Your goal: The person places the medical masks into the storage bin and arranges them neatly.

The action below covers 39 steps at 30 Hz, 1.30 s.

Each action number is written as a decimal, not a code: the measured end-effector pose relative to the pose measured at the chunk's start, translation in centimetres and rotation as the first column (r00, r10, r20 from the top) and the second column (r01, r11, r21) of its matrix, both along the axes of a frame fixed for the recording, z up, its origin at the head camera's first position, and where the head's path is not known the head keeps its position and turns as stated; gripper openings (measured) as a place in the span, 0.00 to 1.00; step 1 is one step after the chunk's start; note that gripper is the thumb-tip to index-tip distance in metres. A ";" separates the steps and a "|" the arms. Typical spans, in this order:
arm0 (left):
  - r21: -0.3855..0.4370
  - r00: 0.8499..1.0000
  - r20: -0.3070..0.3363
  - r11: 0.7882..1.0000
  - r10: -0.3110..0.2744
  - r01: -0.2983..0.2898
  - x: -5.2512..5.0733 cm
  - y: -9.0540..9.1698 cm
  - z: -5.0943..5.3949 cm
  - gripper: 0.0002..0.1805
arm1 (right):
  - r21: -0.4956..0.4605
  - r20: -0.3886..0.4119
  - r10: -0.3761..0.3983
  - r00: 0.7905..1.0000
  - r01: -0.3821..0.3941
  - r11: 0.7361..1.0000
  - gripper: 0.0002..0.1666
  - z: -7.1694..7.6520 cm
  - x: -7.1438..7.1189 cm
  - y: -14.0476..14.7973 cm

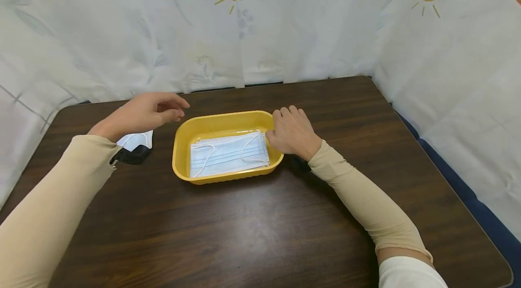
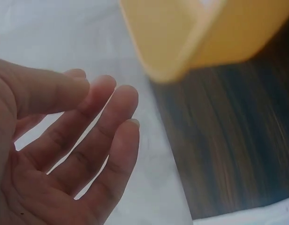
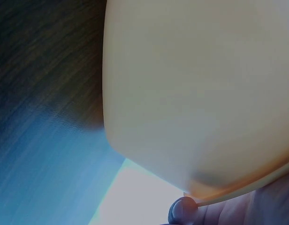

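Observation:
A yellow plastic basket (image 1: 232, 177) stands on the dark table, with blue pleated face masks (image 1: 228, 156) lying stacked inside, their white ear loops on top. My right hand (image 1: 294, 132) grips the basket's right-end rim; in the right wrist view fingers (image 3: 184, 209) show at the rim beside the pale outer wall. Left of the basket, my left hand (image 1: 142, 114) is raised in the air with fingers loosely bent and nothing in them. Behind and below that wrist lies another face mask (image 1: 138, 140) on the table, partly hidden by the arm.
The brown wood-grain table (image 1: 244, 229) reaches back to a white patterned curtain (image 1: 285, 39), which also hangs along the right side. A black wrist strap (image 1: 132, 155) is on the left wrist. Beige sleeves cover both forearms.

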<state>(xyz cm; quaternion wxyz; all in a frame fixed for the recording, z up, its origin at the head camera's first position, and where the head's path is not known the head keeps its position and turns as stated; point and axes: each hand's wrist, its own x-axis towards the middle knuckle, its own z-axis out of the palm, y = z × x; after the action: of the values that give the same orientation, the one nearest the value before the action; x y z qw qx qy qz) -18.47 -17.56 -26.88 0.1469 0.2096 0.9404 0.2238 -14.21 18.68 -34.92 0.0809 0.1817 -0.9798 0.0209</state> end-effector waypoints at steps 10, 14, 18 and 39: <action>-0.044 0.986 -0.095 0.989 0.138 -0.143 -0.9 -4.6 -0.4 0.19 | -0.003 0.003 0.005 1.000 -0.005 1.000 0.14 -0.1 -0.1 0.4; -0.025 0.972 -0.119 0.978 0.202 -0.206 -0.9 -6.8 -1.1 0.20 | -0.001 0.018 0.000 1.000 0.001 1.000 0.15 -0.1 -0.1 0.5; 0.012 0.956 -0.147 0.967 0.254 -0.255 -0.8 -8.7 -1.9 0.21 | -0.001 0.019 -0.003 1.000 0.003 1.000 0.15 0.0 0.0 0.6; 0.192 0.881 0.046 0.861 0.471 -0.470 -0.7 -15.2 -7.2 0.31 | -0.025 0.008 0.000 1.000 0.001 1.000 0.14 -0.1 -0.1 0.9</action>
<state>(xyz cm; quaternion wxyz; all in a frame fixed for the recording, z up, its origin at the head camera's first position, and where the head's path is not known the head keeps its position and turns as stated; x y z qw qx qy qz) -19.20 -32.74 -34.04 0.0650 -0.0122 0.9363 0.3449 -14.27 19.54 -35.06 0.0792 0.1804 -0.9798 0.0338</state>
